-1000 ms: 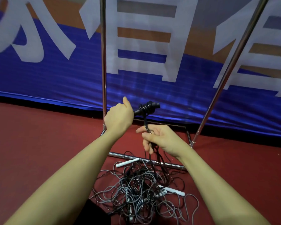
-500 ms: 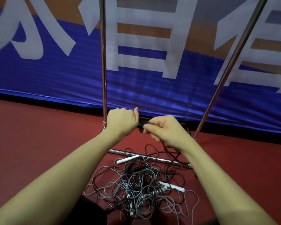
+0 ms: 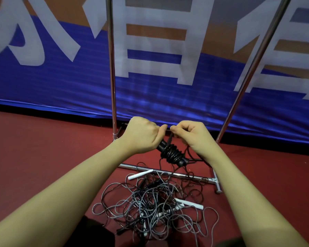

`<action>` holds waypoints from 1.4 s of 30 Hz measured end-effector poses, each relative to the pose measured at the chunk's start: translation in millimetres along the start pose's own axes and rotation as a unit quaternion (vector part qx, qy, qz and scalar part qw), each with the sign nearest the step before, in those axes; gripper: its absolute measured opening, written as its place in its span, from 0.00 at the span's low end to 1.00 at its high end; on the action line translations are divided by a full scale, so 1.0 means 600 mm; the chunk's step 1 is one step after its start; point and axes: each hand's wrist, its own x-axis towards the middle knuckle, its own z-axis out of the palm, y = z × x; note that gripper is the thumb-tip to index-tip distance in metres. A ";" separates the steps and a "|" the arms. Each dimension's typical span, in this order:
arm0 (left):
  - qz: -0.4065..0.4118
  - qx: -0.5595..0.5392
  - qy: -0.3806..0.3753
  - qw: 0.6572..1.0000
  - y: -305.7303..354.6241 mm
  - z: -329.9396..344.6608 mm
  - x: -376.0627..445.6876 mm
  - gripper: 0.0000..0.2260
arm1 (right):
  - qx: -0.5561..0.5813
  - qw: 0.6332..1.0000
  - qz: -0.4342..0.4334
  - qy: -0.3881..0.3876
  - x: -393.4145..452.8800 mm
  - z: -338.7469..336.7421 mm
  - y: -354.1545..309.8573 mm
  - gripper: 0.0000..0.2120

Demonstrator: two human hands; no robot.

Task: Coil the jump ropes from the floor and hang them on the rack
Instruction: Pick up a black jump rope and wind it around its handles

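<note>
Left hand [image 3: 141, 135] gripping black cord-wrapped jump-rope handles [image 3: 171, 154], right hand [image 3: 193, 134] pinching the black cord [image 3: 170, 138] beside it, tangled grey and black ropes [image 3: 150, 204] below.

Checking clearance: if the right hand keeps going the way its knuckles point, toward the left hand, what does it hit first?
Likely the left hand: the right hand already sits thumb-tip to thumb-tip with it above the wrapped black handle. Depth is unclear.

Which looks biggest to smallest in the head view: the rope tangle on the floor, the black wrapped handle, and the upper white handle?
1. Rope tangle, by far.
2. and 3. Black wrapped handle and upper white handle look alike; the black one is nearer the camera, so I won't rank them.
</note>
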 end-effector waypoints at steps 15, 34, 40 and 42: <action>-0.450 -0.315 0.017 0.835 0.021 -0.030 0.058 0.15 | 0.139 0.990 0.001 -0.027 0.004 0.009 0.001 0.18; -0.518 -0.047 -0.126 0.845 -0.012 0.013 0.021 0.24 | -0.026 0.979 0.006 -0.203 -0.027 0.070 -0.018 0.09; -0.395 0.082 -0.155 0.902 -0.013 0.026 0.003 0.24 | -0.103 0.974 -0.037 -0.198 -0.026 0.062 -0.021 0.09; -0.363 0.099 -0.177 0.910 -0.009 0.027 0.003 0.24 | -0.131 0.974 -0.049 -0.176 -0.022 0.054 -0.021 0.11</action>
